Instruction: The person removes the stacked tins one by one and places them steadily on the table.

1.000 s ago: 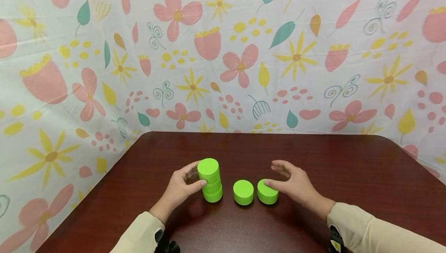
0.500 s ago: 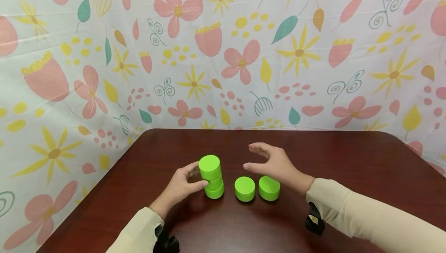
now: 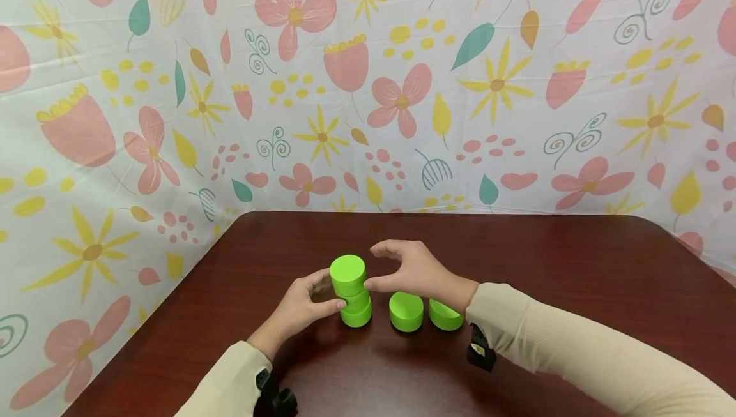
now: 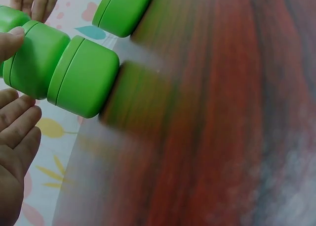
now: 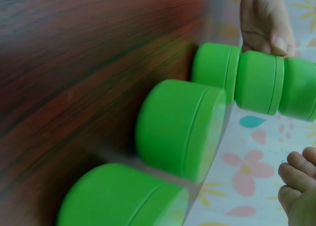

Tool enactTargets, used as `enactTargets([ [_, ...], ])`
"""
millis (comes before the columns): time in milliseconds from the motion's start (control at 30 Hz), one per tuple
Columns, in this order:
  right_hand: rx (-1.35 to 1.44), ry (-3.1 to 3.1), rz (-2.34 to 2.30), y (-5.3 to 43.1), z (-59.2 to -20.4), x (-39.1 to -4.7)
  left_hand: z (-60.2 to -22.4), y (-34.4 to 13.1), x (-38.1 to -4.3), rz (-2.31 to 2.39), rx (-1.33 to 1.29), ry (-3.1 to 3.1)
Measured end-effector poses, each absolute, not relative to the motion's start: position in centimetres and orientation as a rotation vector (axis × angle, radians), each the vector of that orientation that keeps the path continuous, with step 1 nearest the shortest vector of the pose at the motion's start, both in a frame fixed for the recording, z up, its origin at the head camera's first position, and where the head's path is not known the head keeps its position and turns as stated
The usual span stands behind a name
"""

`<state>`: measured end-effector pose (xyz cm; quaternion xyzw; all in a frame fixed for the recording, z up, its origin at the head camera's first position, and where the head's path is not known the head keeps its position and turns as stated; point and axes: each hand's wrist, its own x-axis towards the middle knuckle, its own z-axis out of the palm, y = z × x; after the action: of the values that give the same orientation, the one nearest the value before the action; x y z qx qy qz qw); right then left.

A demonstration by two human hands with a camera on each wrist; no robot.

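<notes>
Three green round lidded jars stand in a stack: a top jar (image 3: 347, 276), a middle jar (image 5: 259, 82) and a bottom jar (image 4: 86, 77). My left hand (image 3: 296, 311) holds the stack from the left, thumb in front near the middle jar and fingers behind. On the other side my right hand (image 3: 414, 270) is spread, its thumb tip close to the top jar's right edge; whether it touches is unclear. Beneath the right hand stands a single green jar (image 3: 406, 312). Another green jar (image 3: 445, 316) to its right is partly hidden by the right wrist.
The dark red-brown table (image 3: 276, 238) has a glossy surface and rounded back corners. A white cloth (image 3: 230, 85) with flowers and leaves hangs behind it and along the left. Each wrist carries a black camera strap.
My right hand has moved left from above the rightmost jar, past the neighbouring jar, to the top of the stack. The left hand has stayed at the stack, and the jars keep their places.
</notes>
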<state>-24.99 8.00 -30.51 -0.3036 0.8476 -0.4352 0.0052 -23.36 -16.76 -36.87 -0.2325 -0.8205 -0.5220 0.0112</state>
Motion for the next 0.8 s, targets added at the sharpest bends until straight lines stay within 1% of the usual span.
enactTargets([
  [167, -1.016, 2.654, -1.311, 6.9, -30.2, -25.1, -37.0, -16.8, -23.4, -1.624, -0.735, -2.562],
  [400, -1.023, 2.675, -1.27, 6.0, -30.2, -25.4, -37.2, -16.7, -23.5, -1.629, -0.741, -2.577],
  [800, -1.065, 2.695, -1.255, 5.6, -30.0, -25.4, -37.3, -16.5, -23.6, -1.65, -0.764, -2.568],
])
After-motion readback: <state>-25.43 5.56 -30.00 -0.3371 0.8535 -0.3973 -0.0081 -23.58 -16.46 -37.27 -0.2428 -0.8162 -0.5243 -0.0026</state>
